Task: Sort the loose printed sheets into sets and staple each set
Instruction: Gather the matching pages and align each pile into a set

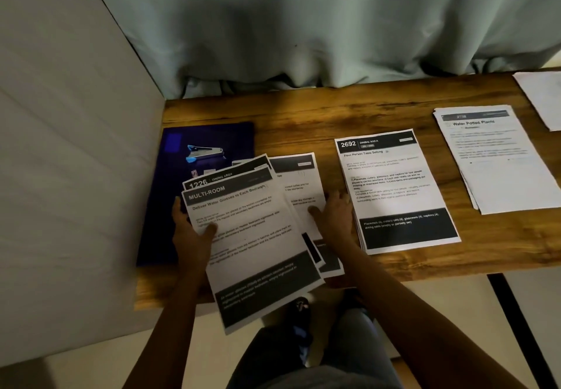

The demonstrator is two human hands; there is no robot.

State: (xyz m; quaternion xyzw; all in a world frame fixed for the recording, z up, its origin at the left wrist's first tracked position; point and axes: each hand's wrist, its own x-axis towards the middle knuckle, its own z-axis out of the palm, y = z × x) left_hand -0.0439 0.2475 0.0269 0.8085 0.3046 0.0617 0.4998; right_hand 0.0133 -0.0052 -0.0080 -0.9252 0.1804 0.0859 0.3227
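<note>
A pale curtain (303,24) hangs behind a wooden table (303,109), and on the table's left end lies a dark blue folder (151,206). The printed sheets are white with dark header and footer bands, thin and limp, and they stand in several places. To the right are two squared piles, one headed "2692 Dining Area" (397,191) and one headed "Water Potted Plants" (498,158). More paper (543,97) is cut off by the right edge. A loose fan (258,236) hangs partly over the near edge of the table. Its top sheet reads "Multi-Room", and a "1226 Dining Area" sheet peeks out behind. The left hand (191,230) grips this fan, thumb on top and fingers beneath. The right hand (334,209) lies flat with its fingers apart on a single sheet (300,182), which sits on the table between the fan and the 2692 pile. This looks like the sorting step, with stapling not yet begun. The next move probably calls for reading the top header, sliding that one sheet free without dragging its neighbours, and laying it on a matching pile or a bare spot. The small stapler (205,153) rests on the folder, apart from both hands.
</note>
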